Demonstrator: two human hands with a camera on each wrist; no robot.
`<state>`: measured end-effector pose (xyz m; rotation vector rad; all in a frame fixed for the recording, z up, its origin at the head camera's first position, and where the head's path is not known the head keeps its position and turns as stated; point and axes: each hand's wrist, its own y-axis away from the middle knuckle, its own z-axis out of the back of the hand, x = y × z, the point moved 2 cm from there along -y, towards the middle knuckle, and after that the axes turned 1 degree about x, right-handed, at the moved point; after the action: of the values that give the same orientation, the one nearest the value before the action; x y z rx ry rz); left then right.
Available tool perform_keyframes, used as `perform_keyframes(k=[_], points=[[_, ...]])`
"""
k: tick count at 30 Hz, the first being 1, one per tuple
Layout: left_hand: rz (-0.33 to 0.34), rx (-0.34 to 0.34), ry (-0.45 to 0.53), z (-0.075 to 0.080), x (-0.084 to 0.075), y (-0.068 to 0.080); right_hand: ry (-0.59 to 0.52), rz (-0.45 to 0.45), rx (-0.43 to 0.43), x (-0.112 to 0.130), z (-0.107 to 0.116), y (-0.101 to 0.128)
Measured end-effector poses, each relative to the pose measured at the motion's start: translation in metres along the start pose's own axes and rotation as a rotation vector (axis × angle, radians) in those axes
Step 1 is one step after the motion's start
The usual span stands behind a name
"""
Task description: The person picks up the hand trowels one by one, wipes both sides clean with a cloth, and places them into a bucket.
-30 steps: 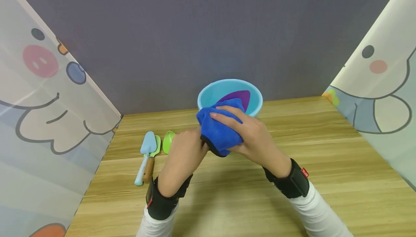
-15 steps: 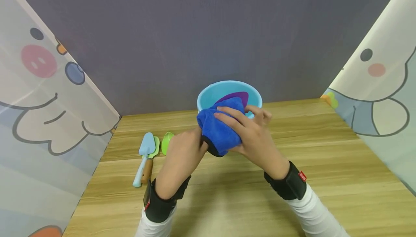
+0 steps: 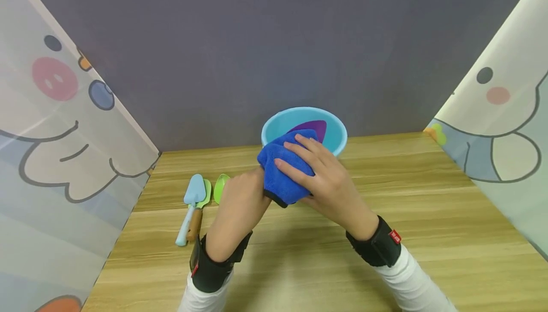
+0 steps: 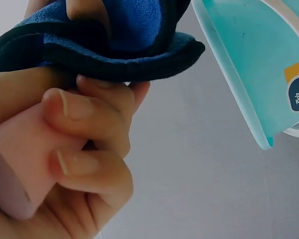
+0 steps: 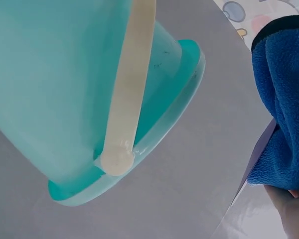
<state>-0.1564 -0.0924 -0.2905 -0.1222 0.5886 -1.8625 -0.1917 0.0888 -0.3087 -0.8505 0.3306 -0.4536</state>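
Observation:
My left hand (image 3: pixel 243 202) is curled round the pink handle (image 4: pixel 32 149) of a toy shovel, plainest in the left wrist view. The shovel's pointed purple blade (image 3: pixel 318 129) shows beyond a blue cloth (image 3: pixel 284 174) with black edging, which covers the rest of it. Gripping that cloth over the blade, my right hand (image 3: pixel 331 183) has its fingers laid across the top and its thumb side underneath. The right wrist view shows the cloth (image 5: pixel 289 99) at the right edge, with a thin strip of purple blade (image 5: pixel 259 152) beside it.
Behind the hands stands a light blue bucket (image 3: pixel 274 124) with a white handle (image 5: pixel 129 74). To the left on the wooden table (image 3: pixel 428 198) lie a light blue trowel (image 3: pixel 194 190), a green tool with a brown handle (image 3: pixel 194 224) and a green scoop (image 3: pixel 220 187), partly hidden by the left hand.
The right hand's outer fingers stood raised off the cloth half a second ago and now lie together with the others over it. The left hand has hardly moved.

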Motion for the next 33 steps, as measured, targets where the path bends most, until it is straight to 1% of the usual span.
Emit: perform_keyframes(k=[9,21,26,33], points=[[-0.015,0.004,0.013,-0.001,0.000,-0.004,-0.010,-0.017,-0.029,-0.005,0.000,-0.001],[0.011,0.049,0.064,-0.003,-0.002,-0.004,-0.083,-0.042,-0.017,-0.012,0.006,0.001],[-0.002,0.028,0.073,-0.004,-0.002,-0.004,-0.129,-0.058,-0.039,-0.015,0.006,0.003],[-0.019,-0.008,0.056,-0.004,-0.002,-0.006,-0.135,-0.046,-0.109,-0.020,0.007,0.004]])
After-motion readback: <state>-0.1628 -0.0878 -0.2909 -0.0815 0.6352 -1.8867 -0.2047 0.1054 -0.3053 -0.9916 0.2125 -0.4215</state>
